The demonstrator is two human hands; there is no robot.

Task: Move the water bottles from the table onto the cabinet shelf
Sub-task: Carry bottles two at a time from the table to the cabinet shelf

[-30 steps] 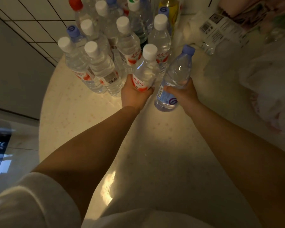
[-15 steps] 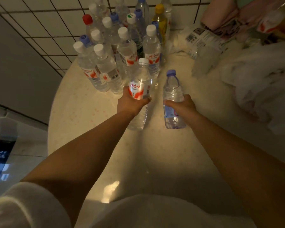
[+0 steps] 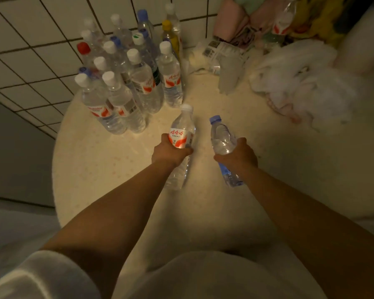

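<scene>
My left hand (image 3: 170, 153) grips a clear white-capped bottle with a red label (image 3: 183, 128), lifted above the round cream table (image 3: 108, 160). My right hand (image 3: 239, 155) grips a clear blue-capped bottle with a blue label (image 3: 221, 134), also off the table and tilted. Both bottles are held over the middle of the table, apart from each other. A cluster of several water bottles (image 3: 127, 83) stands at the table's far left against the tiled wall. The cabinet shelf is not in view.
White crumpled plastic bags (image 3: 300, 87) and a printed packet (image 3: 222, 52) lie on the table's far right. Pink and yellow cloth (image 3: 235, 20) is piled behind them with one more bottle (image 3: 283, 18). A tiled wall (image 3: 30, 50) runs along the left.
Both hands have drawn their bottles back from the cluster toward me and lifted them off the table. The view has pulled back, showing more of the table.
</scene>
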